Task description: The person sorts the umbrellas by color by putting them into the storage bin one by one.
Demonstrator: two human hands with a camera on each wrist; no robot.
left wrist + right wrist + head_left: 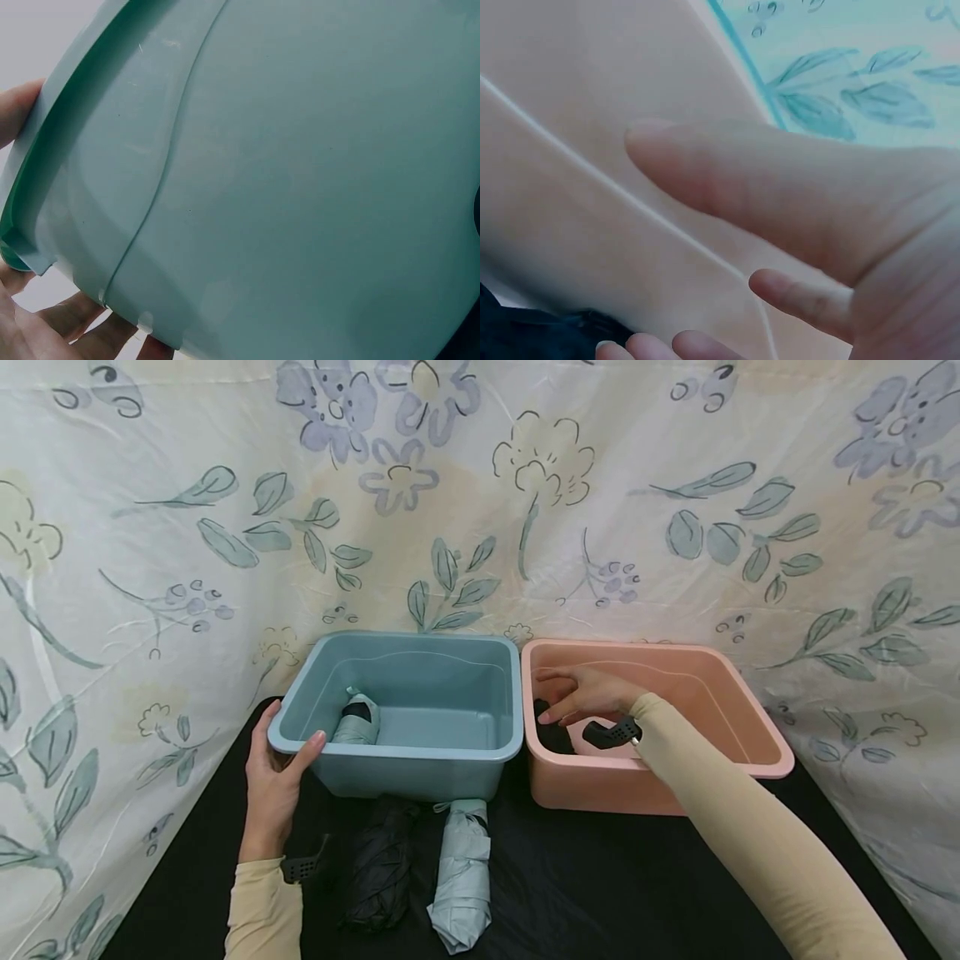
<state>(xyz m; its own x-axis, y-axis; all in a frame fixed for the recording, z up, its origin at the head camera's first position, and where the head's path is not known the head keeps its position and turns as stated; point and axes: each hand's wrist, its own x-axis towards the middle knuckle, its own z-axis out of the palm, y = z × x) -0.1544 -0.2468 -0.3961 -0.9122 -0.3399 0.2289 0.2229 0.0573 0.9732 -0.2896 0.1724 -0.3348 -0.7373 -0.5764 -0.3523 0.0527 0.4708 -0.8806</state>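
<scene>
- The work looked about halfway along, to judge by where the folded umbrellas lay: two were in tubs, one in each, and two lay outside.
- The blue plastic tub [405,775] held one pale blue folded umbrella [358,724], lying at its left end; much of the floor beside it was bare.
- The pink plastic tub [600,789], just beside it on the right, held one black folded umbrella [553,737] at its left end, partly hidden by the hand above.
- A second black folded umbrella [381,864] and a second pale blue folded umbrella [462,885] remained side by side on the black cloth [600,885], in front of the blue tub, with neither hand on them.
- The left hand [272,785] gripped the blue tub's near left corner, thumb over the rim and fingers against the outer wall.
- The right hand [592,693] reached inside the pink tub, fingers loosely extended and apparently gripping nothing; whether they touched the umbrella, I could not tell.
</scene>
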